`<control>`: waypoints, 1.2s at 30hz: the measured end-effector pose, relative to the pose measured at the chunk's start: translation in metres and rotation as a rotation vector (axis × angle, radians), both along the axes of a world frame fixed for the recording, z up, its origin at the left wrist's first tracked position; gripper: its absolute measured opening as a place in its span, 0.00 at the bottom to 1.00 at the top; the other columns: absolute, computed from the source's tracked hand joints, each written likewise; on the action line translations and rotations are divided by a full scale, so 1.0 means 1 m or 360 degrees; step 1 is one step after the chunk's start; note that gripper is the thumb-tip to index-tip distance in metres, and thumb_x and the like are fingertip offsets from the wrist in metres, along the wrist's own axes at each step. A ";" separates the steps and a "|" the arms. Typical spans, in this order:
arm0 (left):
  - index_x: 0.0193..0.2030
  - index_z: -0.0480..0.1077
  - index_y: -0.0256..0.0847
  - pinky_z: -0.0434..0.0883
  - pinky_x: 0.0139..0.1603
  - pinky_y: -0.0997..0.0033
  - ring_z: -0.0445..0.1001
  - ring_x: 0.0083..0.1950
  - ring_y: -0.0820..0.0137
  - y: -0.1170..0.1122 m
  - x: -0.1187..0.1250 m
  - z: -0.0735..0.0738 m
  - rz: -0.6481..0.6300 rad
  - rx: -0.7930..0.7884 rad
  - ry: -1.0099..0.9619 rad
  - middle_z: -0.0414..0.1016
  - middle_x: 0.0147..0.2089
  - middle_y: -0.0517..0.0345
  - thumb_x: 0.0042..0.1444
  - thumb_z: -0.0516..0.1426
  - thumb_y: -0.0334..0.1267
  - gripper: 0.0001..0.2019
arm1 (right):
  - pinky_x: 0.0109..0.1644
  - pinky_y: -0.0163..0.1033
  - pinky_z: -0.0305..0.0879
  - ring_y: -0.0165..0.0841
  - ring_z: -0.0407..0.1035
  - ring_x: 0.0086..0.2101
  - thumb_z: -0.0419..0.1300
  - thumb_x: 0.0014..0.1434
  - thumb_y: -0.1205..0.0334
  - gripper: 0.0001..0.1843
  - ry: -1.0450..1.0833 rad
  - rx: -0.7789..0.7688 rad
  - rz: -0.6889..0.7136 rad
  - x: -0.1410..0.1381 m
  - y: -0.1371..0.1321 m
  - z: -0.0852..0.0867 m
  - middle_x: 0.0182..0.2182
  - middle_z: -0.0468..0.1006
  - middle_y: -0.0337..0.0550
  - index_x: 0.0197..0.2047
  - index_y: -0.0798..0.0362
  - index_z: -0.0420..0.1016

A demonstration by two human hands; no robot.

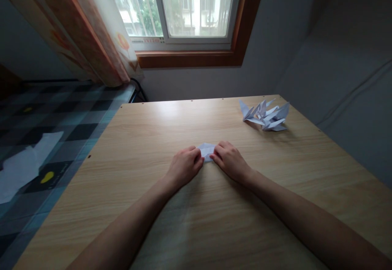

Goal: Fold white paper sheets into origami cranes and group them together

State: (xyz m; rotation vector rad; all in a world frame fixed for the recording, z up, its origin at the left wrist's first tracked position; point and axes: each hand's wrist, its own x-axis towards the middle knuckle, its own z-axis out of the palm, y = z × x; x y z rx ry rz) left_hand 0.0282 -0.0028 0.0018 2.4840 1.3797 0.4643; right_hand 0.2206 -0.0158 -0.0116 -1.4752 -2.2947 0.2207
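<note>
A small piece of folded white paper (207,151) lies on the wooden table between my two hands, creases showing across it. My left hand (186,163) grips its left edge, fingers curled and pressed together. On the opposite side, my right hand (229,159) pinches the right edge with thumb and fingers closed. Both hands rest low at the tabletop, and the ends of the paper are hidden under the fingers.
Several folded white paper cranes (266,116) stand in a cluster at the table's back right. The table (137,139) has a bed with a checked cover (82,131) on its left, where loose white sheets (24,168) lie. A curtained window (196,9) is behind.
</note>
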 end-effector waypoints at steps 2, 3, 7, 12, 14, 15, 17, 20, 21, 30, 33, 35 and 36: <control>0.27 0.69 0.39 0.62 0.29 0.73 0.67 0.28 0.72 0.000 0.000 -0.001 0.0005 0.0014 0.0019 0.70 0.30 0.58 0.60 0.53 0.37 0.11 | 0.46 0.40 0.62 0.38 0.65 0.39 0.57 0.65 0.63 0.08 -0.0007 0.0018 -0.0015 0.000 0.000 -0.001 0.35 0.73 0.46 0.34 0.54 0.70; 0.29 0.70 0.39 0.62 0.29 0.73 0.67 0.29 0.72 0.000 -0.001 -0.002 0.0008 0.0036 0.0028 0.70 0.30 0.58 0.60 0.53 0.37 0.10 | 0.46 0.40 0.62 0.38 0.65 0.39 0.57 0.65 0.63 0.07 -0.0004 0.0024 -0.0025 0.000 -0.001 -0.001 0.35 0.73 0.46 0.33 0.54 0.70; 0.45 0.73 0.42 0.66 0.34 0.70 0.70 0.33 0.69 -0.003 -0.004 -0.007 -0.0078 0.0240 0.0058 0.73 0.38 0.56 0.60 0.53 0.36 0.10 | 0.44 0.41 0.62 0.38 0.65 0.38 0.58 0.64 0.62 0.07 0.0023 0.0019 -0.0060 0.000 -0.001 0.000 0.34 0.72 0.46 0.33 0.54 0.69; 0.48 0.75 0.51 0.67 0.37 0.68 0.71 0.35 0.69 -0.006 -0.009 -0.006 -0.0358 0.0497 0.0192 0.72 0.40 0.56 0.63 0.51 0.34 0.13 | 0.44 0.40 0.62 0.38 0.65 0.38 0.58 0.64 0.62 0.07 0.0021 0.0016 -0.0062 0.001 -0.001 0.000 0.35 0.73 0.47 0.33 0.54 0.70; 0.48 0.74 0.49 0.67 0.38 0.67 0.71 0.38 0.67 -0.007 -0.011 -0.002 -0.0425 0.0538 0.0273 0.73 0.41 0.55 0.62 0.52 0.32 0.13 | 0.44 0.40 0.62 0.38 0.66 0.39 0.58 0.64 0.62 0.07 0.0017 0.0012 -0.0056 0.004 0.000 -0.001 0.35 0.73 0.46 0.34 0.54 0.70; 0.49 0.74 0.47 0.67 0.39 0.66 0.71 0.39 0.66 -0.008 -0.012 0.000 -0.0448 0.0544 0.0318 0.73 0.42 0.54 0.60 0.53 0.31 0.14 | 0.44 0.40 0.62 0.38 0.66 0.39 0.58 0.64 0.62 0.07 0.0014 0.0013 -0.0058 0.006 0.000 -0.002 0.36 0.73 0.46 0.34 0.54 0.70; 0.49 0.73 0.45 0.67 0.40 0.65 0.70 0.41 0.64 -0.010 -0.013 0.004 -0.0474 0.0546 0.0401 0.73 0.43 0.52 0.57 0.54 0.30 0.14 | 0.43 0.40 0.61 0.37 0.66 0.39 0.58 0.64 0.60 0.07 0.0005 0.0008 -0.0066 0.012 0.000 -0.003 0.36 0.73 0.45 0.35 0.53 0.70; 0.48 0.72 0.42 0.66 0.42 0.61 0.69 0.42 0.62 -0.012 -0.013 0.008 -0.0513 0.0571 0.0450 0.72 0.44 0.50 0.57 0.55 0.32 0.13 | 0.43 0.40 0.60 0.37 0.66 0.39 0.60 0.63 0.59 0.07 -0.0013 0.0002 -0.0092 0.021 -0.001 -0.002 0.36 0.73 0.44 0.34 0.53 0.71; 0.48 0.72 0.41 0.66 0.42 0.61 0.69 0.43 0.61 -0.012 -0.013 0.009 -0.0536 0.0588 0.0446 0.72 0.45 0.49 0.58 0.54 0.33 0.12 | 0.44 0.41 0.60 0.38 0.65 0.39 0.61 0.62 0.59 0.07 -0.0018 0.0011 -0.0097 0.023 -0.001 -0.001 0.36 0.73 0.44 0.34 0.52 0.72; 0.57 0.66 0.40 0.65 0.48 0.58 0.69 0.50 0.59 -0.011 -0.012 0.004 -0.0557 0.0542 0.0430 0.73 0.50 0.49 0.62 0.53 0.39 0.17 | 0.51 0.44 0.59 0.40 0.64 0.47 0.58 0.58 0.71 0.15 0.0157 0.0033 0.0083 0.017 0.002 0.003 0.45 0.74 0.47 0.49 0.53 0.71; 0.55 0.69 0.42 0.65 0.49 0.58 0.68 0.51 0.58 -0.010 -0.013 0.003 -0.0539 0.0519 0.0396 0.73 0.51 0.49 0.60 0.56 0.41 0.16 | 0.53 0.45 0.59 0.40 0.64 0.48 0.57 0.59 0.68 0.19 0.0175 -0.0003 0.0049 0.014 0.005 0.000 0.48 0.74 0.49 0.54 0.54 0.69; 0.55 0.69 0.43 0.64 0.51 0.57 0.68 0.52 0.58 -0.010 -0.013 0.001 -0.0551 0.0495 0.0346 0.72 0.53 0.50 0.60 0.57 0.41 0.17 | 0.54 0.46 0.59 0.42 0.63 0.49 0.57 0.61 0.64 0.19 0.0140 0.0020 -0.0018 0.010 0.006 -0.001 0.50 0.73 0.51 0.56 0.56 0.69; 0.55 0.69 0.43 0.64 0.52 0.57 0.68 0.53 0.58 -0.009 -0.013 0.000 -0.0569 0.0480 0.0322 0.72 0.55 0.51 0.59 0.57 0.41 0.17 | 0.54 0.47 0.58 0.42 0.63 0.49 0.56 0.62 0.62 0.19 0.0112 0.0033 -0.0054 0.008 0.007 -0.001 0.51 0.73 0.52 0.56 0.56 0.70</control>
